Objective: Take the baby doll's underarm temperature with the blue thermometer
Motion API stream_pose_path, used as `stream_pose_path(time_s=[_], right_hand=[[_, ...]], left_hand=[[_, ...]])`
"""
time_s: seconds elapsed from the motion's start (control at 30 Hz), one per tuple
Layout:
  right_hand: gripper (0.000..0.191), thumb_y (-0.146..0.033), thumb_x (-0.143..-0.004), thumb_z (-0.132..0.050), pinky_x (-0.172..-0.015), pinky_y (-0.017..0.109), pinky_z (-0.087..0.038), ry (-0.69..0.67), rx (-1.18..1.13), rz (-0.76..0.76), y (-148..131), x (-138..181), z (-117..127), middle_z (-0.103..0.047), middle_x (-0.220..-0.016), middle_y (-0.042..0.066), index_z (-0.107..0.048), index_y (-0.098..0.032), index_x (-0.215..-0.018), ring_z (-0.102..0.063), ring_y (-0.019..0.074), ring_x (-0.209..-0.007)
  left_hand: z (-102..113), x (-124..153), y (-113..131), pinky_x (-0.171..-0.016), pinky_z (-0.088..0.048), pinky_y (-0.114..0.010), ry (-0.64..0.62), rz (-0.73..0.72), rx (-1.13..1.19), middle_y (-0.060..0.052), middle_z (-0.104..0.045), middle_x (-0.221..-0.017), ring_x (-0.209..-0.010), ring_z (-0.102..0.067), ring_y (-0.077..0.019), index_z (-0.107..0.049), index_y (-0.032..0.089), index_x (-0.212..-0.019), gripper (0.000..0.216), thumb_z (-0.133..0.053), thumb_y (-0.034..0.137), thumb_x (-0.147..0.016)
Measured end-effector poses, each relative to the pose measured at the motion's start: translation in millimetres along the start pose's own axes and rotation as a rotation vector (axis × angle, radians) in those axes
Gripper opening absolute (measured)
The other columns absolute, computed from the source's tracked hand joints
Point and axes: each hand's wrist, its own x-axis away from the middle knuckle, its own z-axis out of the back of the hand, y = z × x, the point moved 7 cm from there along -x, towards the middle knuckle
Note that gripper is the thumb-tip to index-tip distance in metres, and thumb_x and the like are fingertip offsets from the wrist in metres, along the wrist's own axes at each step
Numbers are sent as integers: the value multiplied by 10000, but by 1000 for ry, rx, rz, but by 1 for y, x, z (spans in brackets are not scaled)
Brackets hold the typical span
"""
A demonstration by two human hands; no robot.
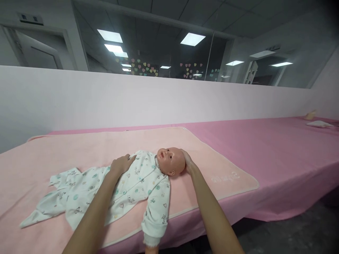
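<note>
A baby doll lies on its back on a peach-coloured pad, its head toward the right. It wears a white printed romper, whose legs spread flat to the left. One sleeved arm hangs over the pad's near edge. My left hand rests on the doll's torso, thumb apart from the fingers; some fingers are partly hidden. Against the crown and back of the doll's head, my right hand is cupped, its fingers mostly hidden behind the head.
The peach pad with a light border covers much of a table with a pink cloth. A white low wall with dark glass above runs behind. At the far right lie a white cloth-like item and a small yellowish object.
</note>
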Motion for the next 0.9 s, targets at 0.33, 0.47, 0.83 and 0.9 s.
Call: stream_pose_path(time_s=[0.33, 0.47, 0.83, 0.9], right_hand=[[415, -486, -788, -407, -826, 340, -455, 371, 134, 815, -67, 18, 26, -683, -857, 75, -671, -167, -766, -615, 202, -852], [310, -420, -790, -473, -868, 343, -418, 240, 572, 898, -64, 24, -11, -677, -891, 54, -690, -199, -799, -590, 197, -903], [343, -474, -708, -541, -779, 319, -472, 145, 270, 406, -38, -1, 9, -690, -859, 59, -655, -162, -797, -617, 215, -824], [395, -508, -731, -497, -728, 336, -497, 115, 131, 204, -23, 0, 8, -696, -817, 80, -656, -152, -795, -635, 235, -783]], left_hand=[[3, 2, 1, -768, -391, -398, -8, 6, -6, -140, -636, -1023, -941, -574, -313, -542, 175, -964, 601, -166, 607, -782], [1, 2, 0, -775, -388, -408, -9, 1, -2, -146, -637, -1018, -947, -574, -319, -543, 168, -958, 605, -163, 605, -784], [-2, 3, 3, -819, -381, -404, -17, 26, -34, -136, -612, -1086, -999, -553, -304, -534, 171, -1003, 605, -154, 595, -800], [-3, 3, 2, -824, -380, -409, -21, 29, -46, -133, -609, -1093, -1005, -549, -303, -532, 175, -1008, 605, -149, 594, -802]])
